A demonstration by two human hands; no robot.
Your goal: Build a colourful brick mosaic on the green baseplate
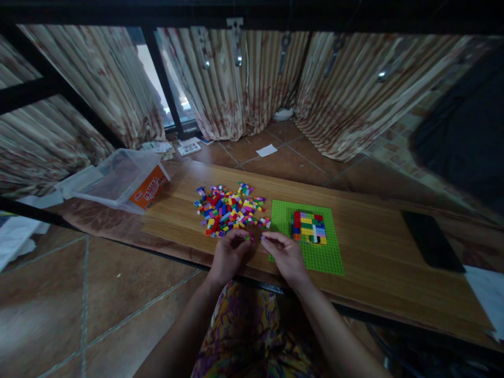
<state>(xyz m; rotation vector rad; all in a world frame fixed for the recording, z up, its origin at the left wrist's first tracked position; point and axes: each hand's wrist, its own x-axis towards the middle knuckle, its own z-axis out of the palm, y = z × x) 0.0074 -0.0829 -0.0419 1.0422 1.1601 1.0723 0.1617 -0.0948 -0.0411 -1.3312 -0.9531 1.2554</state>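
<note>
Between the fingertips of my left hand (232, 253) are small toy bricks (250, 238), one green and one pink or purple. My right hand (286, 257) pinches a small purple brick (263, 238), a short gap away from the left fingertips. Just beyond my left hand spreads a pile of loose coloured bricks (226, 208). Right of it lies a green baseplate (334, 257), its lower left edge partly behind my right hand. On the baseplate stands a block of joined bricks (309, 227) in red, yellow, blue, white and other colours.
A clear plastic box (114, 181) with an orange label stands at the wooden table's (378, 252) left end. Toward the right end lies a dark flat object (432, 240) beside white paper (486, 294). Curtains (236, 84) hang behind, and a paper sheet (266, 150) lies on the floor.
</note>
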